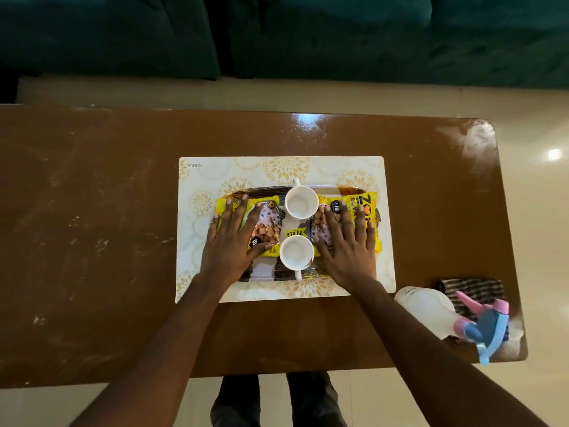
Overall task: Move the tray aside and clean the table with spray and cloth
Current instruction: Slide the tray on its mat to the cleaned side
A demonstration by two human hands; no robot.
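Note:
A dark patterned tray sits on a white and gold placemat in the middle of the brown table. It carries two yellow snack packets and two white cups. My left hand lies flat with spread fingers over the left packet. Over the right packet my right hand lies the same way. A white spray bottle with a pink and blue trigger lies at the table's near right corner, partly on a dark striped cloth.
The tabletop shows white smears and dust, heaviest on the left half and at the far right corner. A dark green sofa stands beyond the table's far edge. Beige floor tiles lie to the right. My legs show below the near edge.

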